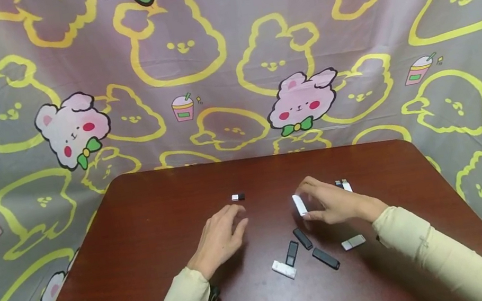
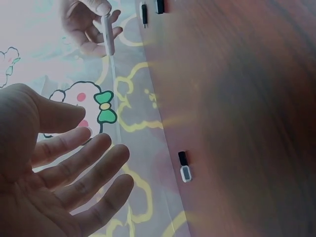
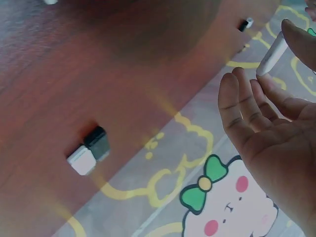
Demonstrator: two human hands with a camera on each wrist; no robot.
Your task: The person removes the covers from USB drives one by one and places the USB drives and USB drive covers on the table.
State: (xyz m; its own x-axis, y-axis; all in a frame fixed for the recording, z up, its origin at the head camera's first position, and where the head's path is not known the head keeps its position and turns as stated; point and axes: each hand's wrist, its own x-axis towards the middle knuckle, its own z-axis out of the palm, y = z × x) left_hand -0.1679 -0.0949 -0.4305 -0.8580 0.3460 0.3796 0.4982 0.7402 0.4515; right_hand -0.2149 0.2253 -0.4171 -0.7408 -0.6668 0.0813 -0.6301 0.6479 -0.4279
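My right hand (image 1: 327,202) pinches a white USB stick (image 1: 299,205) between thumb and fingertips, above the table. In the right wrist view the same white stick (image 3: 272,55) stands slanted between thumb and index finger. My left hand (image 1: 220,237) is held over the table with fingers relaxed and nothing in them. Just beyond its fingertips lies a small white and black pair of pieces (image 1: 238,197). Beside the right hand, a black and a white USB stick (image 1: 347,186) lie together, partly hidden by it.
Nearer me on the brown table (image 1: 149,231) lie several black sticks (image 1: 325,259), a white marbled one (image 1: 284,269) and a silver-white one (image 1: 353,242). A cartoon-patterned cloth (image 1: 217,68) hangs behind the table's far edge.
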